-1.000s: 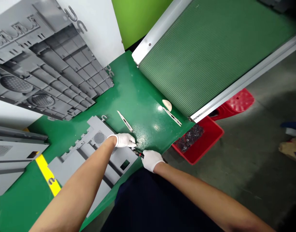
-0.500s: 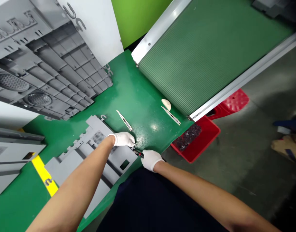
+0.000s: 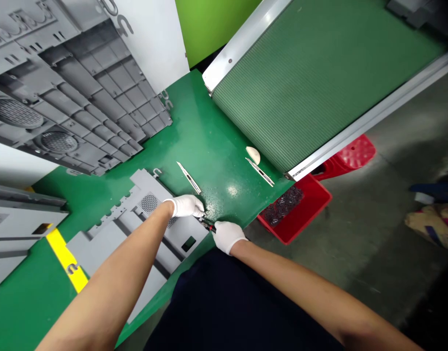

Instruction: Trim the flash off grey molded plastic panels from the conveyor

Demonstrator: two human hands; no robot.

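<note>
My right hand point(image 3: 228, 236), in a white glove, is wrapped round a pair of nippers point(image 3: 210, 226) with black and red handles. The jaws point left, over the right edge of a grey plastic panel point(image 3: 154, 248) lying on the green table. My left hand point(image 3: 188, 206), also gloved, is closed at the fingertips just above the jaws. A small bit seems to be pinched there, too small to name. One slim knife point(image 3: 189, 177) lies beyond my left hand. A second slim knife point(image 3: 259, 172) rests farther right beside a pale half-round piece point(image 3: 253, 155).
Large ribbed grey panels point(image 3: 95, 97) stand at the left back. A green conveyor belt point(image 3: 300, 87) runs off to the upper right. Below its end sits a red bin point(image 3: 300, 219) of dark scraps, with a red stool point(image 3: 355, 153) behind. Yellow tape point(image 3: 66, 258) crosses the table.
The whole view has shifted slightly. Both hands stay at the same corner of the panel, and the nippers' jaws remain close to my left fingertips.
</note>
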